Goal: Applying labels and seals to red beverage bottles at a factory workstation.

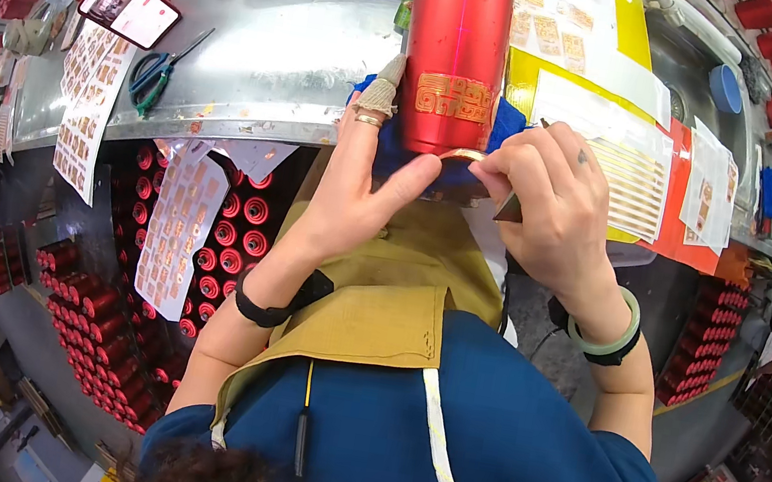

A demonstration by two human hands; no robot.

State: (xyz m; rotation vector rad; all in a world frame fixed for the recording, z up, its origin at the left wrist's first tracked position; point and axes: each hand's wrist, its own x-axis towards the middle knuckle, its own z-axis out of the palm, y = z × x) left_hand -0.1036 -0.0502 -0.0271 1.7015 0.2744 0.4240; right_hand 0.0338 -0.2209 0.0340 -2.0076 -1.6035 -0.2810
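A glossy red metal cylinder (456, 40) lies on a blue cloth (508, 124) at the table's front edge, a gold patterned sticker (455, 97) on its side near the close end. My left hand (367, 157) braces the cylinder, its covered finger along the left side and its thumb at the near rim. A pale finger cover and a ring show on that hand. At the same rim, my right hand (548, 186) pinches a thin gold strip (463, 154). A slim dark tool (510, 208) also sticks out of the right hand; its kind is unclear.
Green-handled scissors (150, 83), a phone (131, 4) and sticker sheets (90, 103) lie at left. Another sticker sheet (181, 229) hangs below the edge. Right of the cylinder is a sheet of gold strips (620, 167). Stacked red cylinders (98, 337) stand on the floor.
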